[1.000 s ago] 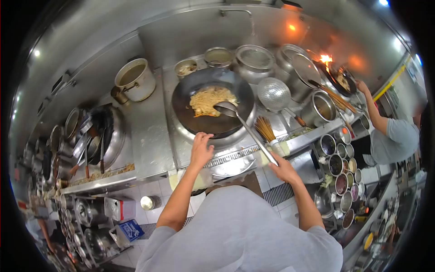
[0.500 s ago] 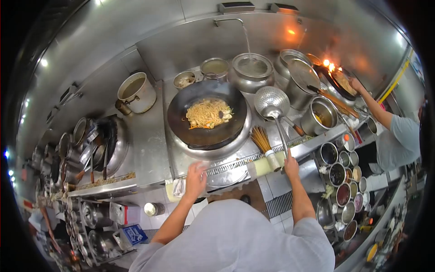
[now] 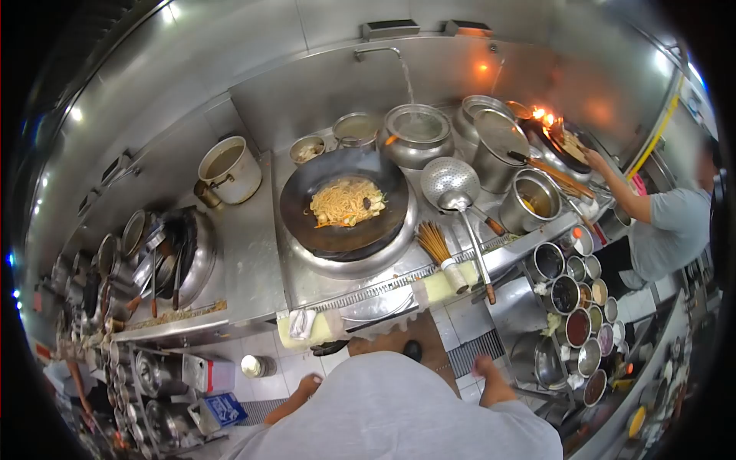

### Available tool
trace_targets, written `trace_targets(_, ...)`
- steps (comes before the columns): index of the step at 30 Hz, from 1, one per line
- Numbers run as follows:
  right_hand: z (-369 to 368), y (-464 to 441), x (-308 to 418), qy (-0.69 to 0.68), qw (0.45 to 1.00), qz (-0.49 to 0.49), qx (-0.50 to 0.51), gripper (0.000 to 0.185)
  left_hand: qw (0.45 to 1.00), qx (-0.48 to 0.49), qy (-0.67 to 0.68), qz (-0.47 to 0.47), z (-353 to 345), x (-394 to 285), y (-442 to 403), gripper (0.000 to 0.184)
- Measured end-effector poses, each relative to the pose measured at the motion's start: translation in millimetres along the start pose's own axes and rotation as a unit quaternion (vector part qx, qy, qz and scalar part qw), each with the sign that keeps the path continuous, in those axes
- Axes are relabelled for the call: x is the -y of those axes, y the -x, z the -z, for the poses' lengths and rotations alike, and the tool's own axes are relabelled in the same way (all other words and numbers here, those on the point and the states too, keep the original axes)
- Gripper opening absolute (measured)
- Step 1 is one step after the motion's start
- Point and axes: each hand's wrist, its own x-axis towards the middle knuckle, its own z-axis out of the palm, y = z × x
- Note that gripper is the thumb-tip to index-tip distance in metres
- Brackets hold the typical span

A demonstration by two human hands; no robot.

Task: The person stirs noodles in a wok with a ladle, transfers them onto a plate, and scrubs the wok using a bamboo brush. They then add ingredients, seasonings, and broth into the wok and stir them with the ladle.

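Noodles with vegetables (image 3: 346, 202) lie in a dark wok (image 3: 307, 172) on the steel stove. The ladle (image 3: 474, 249) rests with its bowl in the perforated strainer (image 3: 448, 180), its wooden handle end reaching over the front edge. A bamboo brush (image 3: 435, 244) stands next to a capped container. Low beside my body on the left is my left hand (image 3: 310, 384), blurred, with nothing visible in it and its fingers curled. My right hand (image 3: 484, 368), also blurred, hangs at the right below the counter edge, touching nothing; its fingers are not clear.
Water runs from a tap (image 3: 379, 52) into a covered pot (image 3: 419, 138). Another person (image 3: 671, 230) at the right holds a flaming wok (image 3: 566, 146). Sauce containers (image 3: 576, 326) stand on the lower right; a large pot (image 3: 230, 170) and stacked wok tools are at left.
The ladle went from the wok to the strainer, and my right hand let go of it. Both hands drew back from the stove toward my body. The view shifted.
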Motion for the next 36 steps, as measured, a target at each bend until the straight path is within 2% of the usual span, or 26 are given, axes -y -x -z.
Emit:
trace_targets(1, -12.2, 20.3, 41.6, -0.116, 0.992, -0.021, 0.053, 0.014, 0.987, 0.063, 0.065, 0.129, -3.5, 23.8, 4.4, 0.024)
trace_targets(2, -38.3, 36.5, 68.2, -0.218, 0.972, -0.056, 0.067, 0.015, 0.989, 0.068, 0.063, 0.118, -8.4, 38.0, 7.4, 0.024)
trace_targets(4, -56.7, 69.6, 124.8, -0.433, 0.879, -0.165, 0.112, 0.019, 0.997, 0.037, -0.061, 0.040, -14.9, 57.9, 12.9, 0.022)
trace_targets(5, -62.0, 82.5, 148.7, -0.480, 0.847, -0.190, 0.127, 0.020, 0.996, 0.044, -0.062, 0.035, -8.2, 54.8, 15.9, 0.022)
trace_targets(7, -79.1, 100.7, 192.0, -0.522, 0.813, -0.206, 0.152, 0.023, 0.997, 0.026, 0.068, -0.036, 15.8, 26.9, 32.2, 0.022)
trace_targets(9, -93.5, 103.4, 220.4, -0.535, 0.805, -0.201, 0.159, 0.026, 0.997, 0.056, 0.049, -0.019, 8.4, 25.8, 23.8, 0.022)
trace_targets(11, -110.4, 92.4, 232.6, -0.544, 0.804, -0.193, 0.140, 0.030, 0.995, 0.092, 0.026, -0.008, -1.7, 37.2, 8.3, 0.023)
trace_targets(12, -126.6, 81.2, 233.6, -0.551, 0.806, -0.187, 0.111, 0.031, 0.992, 0.111, 0.038, -0.053, -7.6, 43.1, -1.0, 0.022)
trace_targets(13, -148.2, 64.6, 229.5, -0.590, 0.778, -0.213, 0.030, 0.032, 0.985, 0.135, 0.049, -0.100, -12.5, 45.3, -7.3, 0.022)
trace_targets(14, -162.9, 56.9, 223.5, -0.622, 0.743, -0.242, -0.054, 0.033, 0.980, 0.185, 0.072, -0.003, -13.2, 35.6, -14.5, 0.020)
trace_targets(15, -35.7, 87.9, 246.5, -0.470, 0.840, -0.272, -0.010, 0.034, 0.976, 0.209, 0.057, -0.018, -16.4, 37.8, -24.1, 0.020)
trace_targets(16, 12.6, 98.4, 257.5, -0.394, 0.884, -0.238, -0.078, 0.034, 0.976, 0.207, 0.061, -0.028, -22.9, 38.4, -39.5, 0.020)
trace_targets(17, 65.9, 106.7, 269.1, -0.468, 0.838, -0.279, -0.009, 0.036, 0.976, 0.206, 0.063, -0.038, -29.6, 34.7, -50.1, 0.019)
trace_targets(18, 52.8, 99.6, 273.3, -0.487, 0.823, -0.289, -0.046, 0.038, 0.975, 0.205, 0.080, -0.025, -21.7, 15.9, -46.2, 0.020)
trace_targets(19, 53.2, 99.7, 281.6, -0.499, 0.820, -0.272, -0.072, 0.039, 0.971, 0.227, 0.060, -0.042, -19.4, 5.9, -46.7, 0.020)
trace_targets(20, 55.7, 100.0, 289.0, -0.508, 0.818, -0.251, -0.098, 0.041, 0.970, 0.218, 0.099, -0.047, -16.5, 0.8, -46.0, 0.020)
trace_targets(22, 74.4, 104.9, 305.4, -0.524, 0.812, -0.255, -0.023, 0.045, 0.968, 0.202, 0.141, -0.048, -13.2, -3.3, -49.3, 0.025)
trace_targets(23, 73.8, 109.5, 316.9, -0.534, 0.803, -0.265, -0.027, 0.045, 0.967, 0.213, 0.128, -0.054, -11.1, -2.9, -44.0, 0.025)
trace_targets(25, 76.1, 115.4, 329.5, -0.474, 0.849, -0.234, 0.028, 0.048, 0.963, 0.200, 0.180, -0.029, -11.0, 0.0, -39.5, 0.027)
trace_targets(29, 63.1, 136.0, 328.7, -0.516, 0.816, -0.244, 0.090, 0.048, 0.967, 0.213, 0.137, -0.019, -10.3, 24.3, -11.3, 0.029)
trace_targets(31, 8.6, 150.5, 308.2, -0.449, 0.855, -0.245, -0.083, 0.050, 0.971, 0.222, 0.045, -0.078, -0.3, 22.2, 25.6, 0.025)
trace_targets(32, 2.2, 171.3, 301.4, -0.440, 0.842, -0.275, -0.149, 0.052, 0.961, 0.214, 0.016, -0.176, -41.1, 91.4, -13.3, 0.022)
trace_targets(33, -5.0, 195.6, 289.6, -0.428, 0.823, -0.307, -0.211, 0.054, 0.942, 0.194, -0.012, -0.272, -43.4, 79.4, 8.1, 0.019)
trace_targets(34, -9.9, 226.1, 285.1, -0.409, 0.772, -0.400, -0.276, 0.057, 0.927, 0.246, 0.083, -0.270, -44.4, 79.7, 22.1, 0.018)
trace_targets(35, -14.6, 259.2, 280.7, -0.382, 0.711, -0.488, -0.333, 0.060, 0.937, 0.251, -0.006, -0.244, -47.7, 85.6, 25.2, 0.018)
trace_targets(36, -27.6, 292.5, 276.2, -0.305, 0.677, -0.561, -0.367, 0.062, 0.938, 0.256, -0.045, -0.230, -56.6, 94.1, 22.4, 0.019)
